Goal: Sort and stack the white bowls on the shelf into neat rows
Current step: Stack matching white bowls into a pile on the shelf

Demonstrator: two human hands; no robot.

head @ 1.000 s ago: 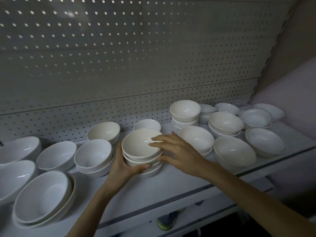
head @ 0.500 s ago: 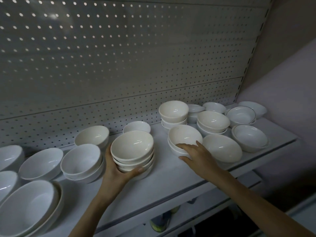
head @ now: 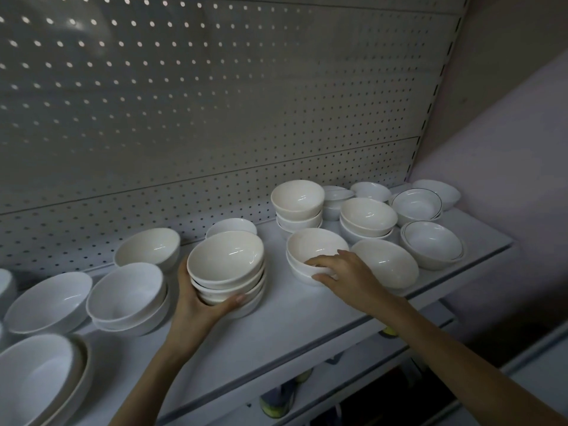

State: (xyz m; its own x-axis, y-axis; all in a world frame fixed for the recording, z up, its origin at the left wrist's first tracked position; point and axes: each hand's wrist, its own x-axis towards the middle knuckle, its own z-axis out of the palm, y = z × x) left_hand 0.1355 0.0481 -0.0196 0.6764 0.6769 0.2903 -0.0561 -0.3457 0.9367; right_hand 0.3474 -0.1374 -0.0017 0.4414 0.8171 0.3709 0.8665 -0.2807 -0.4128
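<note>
Bowl stacks (head: 367, 216) flank the right hand (head: 344, 272) on the shelf (head: 292, 318).

The right hand (head: 341, 272) is no longer on the rim of the bowl stack (head: 227, 265) that the left hand (head: 196, 299) grips. It now sits further right, fingers curled over the near rim of the cream bowl (head: 313, 245) topping a pair.
</note>
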